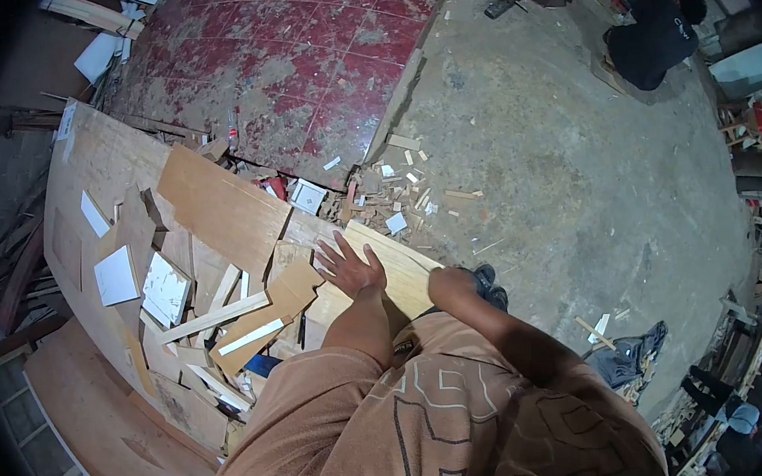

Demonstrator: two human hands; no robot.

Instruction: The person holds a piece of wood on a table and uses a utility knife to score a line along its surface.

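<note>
My left hand [354, 270] lies flat, fingers spread, on a pale wooden board [390, 254] at the edge of the workbench. My right hand [453, 289] is closed in a fist at the board's right end, and what its fingers hold is hidden from above. Left of my left hand are a brown offcut [290, 293] and a long pale wood strip [214, 316]. A dark, thin tool [302, 331] lies near my left forearm.
White panel pieces [166, 289] and scraps cover the bench [101, 136]. A large brown sheet [227, 207] lies along its far edge. Wood offcuts [396, 224] litter the concrete floor [538, 158]. A person in dark clothes [651, 42] crouches at upper right. A dark bag [626, 357] lies lower right.
</note>
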